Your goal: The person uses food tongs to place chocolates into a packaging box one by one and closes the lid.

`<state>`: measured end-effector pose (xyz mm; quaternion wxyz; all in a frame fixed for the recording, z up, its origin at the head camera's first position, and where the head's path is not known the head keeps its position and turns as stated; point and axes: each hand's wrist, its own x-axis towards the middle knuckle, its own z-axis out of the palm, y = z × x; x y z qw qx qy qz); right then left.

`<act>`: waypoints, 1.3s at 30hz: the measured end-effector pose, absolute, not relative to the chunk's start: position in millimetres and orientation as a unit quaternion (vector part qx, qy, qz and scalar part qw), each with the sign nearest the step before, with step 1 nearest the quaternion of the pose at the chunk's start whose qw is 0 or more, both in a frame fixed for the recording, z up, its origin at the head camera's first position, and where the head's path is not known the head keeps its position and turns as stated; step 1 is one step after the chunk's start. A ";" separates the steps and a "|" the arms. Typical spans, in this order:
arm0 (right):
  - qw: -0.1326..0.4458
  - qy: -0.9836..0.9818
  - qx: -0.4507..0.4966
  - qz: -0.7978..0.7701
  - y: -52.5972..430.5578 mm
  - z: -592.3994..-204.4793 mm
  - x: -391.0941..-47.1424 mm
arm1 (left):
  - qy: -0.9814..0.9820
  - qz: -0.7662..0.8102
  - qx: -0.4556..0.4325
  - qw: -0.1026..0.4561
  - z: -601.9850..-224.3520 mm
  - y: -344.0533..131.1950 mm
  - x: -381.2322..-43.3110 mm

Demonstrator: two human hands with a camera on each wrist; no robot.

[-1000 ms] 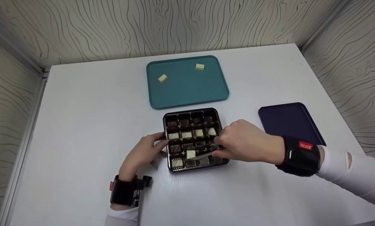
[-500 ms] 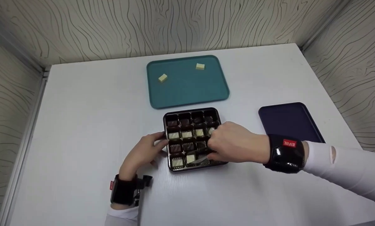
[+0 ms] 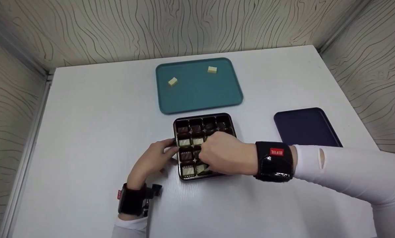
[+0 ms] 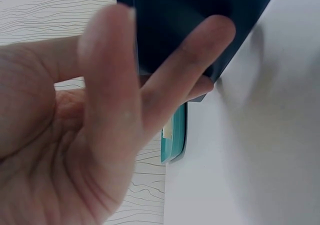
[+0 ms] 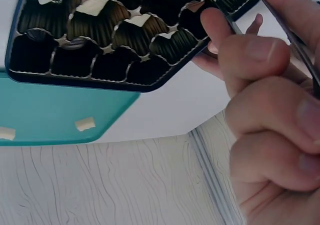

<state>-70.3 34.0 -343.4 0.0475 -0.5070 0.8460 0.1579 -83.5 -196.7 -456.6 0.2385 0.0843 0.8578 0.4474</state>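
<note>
A black box (image 3: pixel 184 178) divided into compartments holds dark and white chocolates. My left hand (image 3: pixel 154 158) rests at the box's left side; in the left wrist view its straight fingers (image 4: pixel 185 60) lie against the dark outer wall. My right hand (image 3: pixel 222 153) is over the right part of the box and hides several compartments. It grips metal tongs (image 5: pixel 295 42), whose two arms stand apart in the right wrist view and whose tips reach down among the front compartments. A white chocolate (image 3: pixel 201 169) sits in the second front compartment from the left, beside the tong tips.
Behind the box lies a teal tray (image 3: pixel 200 96) bearing two pale blocks, one at left (image 3: pixel 172 81) and one at back right (image 3: pixel 212 69). A dark blue tray (image 3: pixel 306 127) lies at right, partly behind the right forearm. Patterned walls stand round the white table (image 3: pixel 95 132).
The white chocolate in the tongs went down into the front-row compartment. My right hand moved left over the box, hiding most of the tongs. The left hand stayed put.
</note>
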 end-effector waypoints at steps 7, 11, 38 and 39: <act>0.017 0.837 -0.520 0.170 31.7 -351.1 -69.4 | 0.855 0.451 0.086 0.241 -456.9 -197.1 -83.5; 0.011 0.839 -0.519 0.164 32.1 -352.9 -68.9 | 0.843 0.466 0.083 0.254 -457.8 -198.2 -83.6; 0.056 0.954 -0.294 -0.002 134.6 -309.0 -145.3 | 0.832 0.481 0.081 0.263 -456.9 -198.2 -83.5; 0.045 0.959 -0.279 -0.008 140.2 -312.8 -153.7 | 0.831 0.483 0.082 0.263 -457.1 -198.3 -83.5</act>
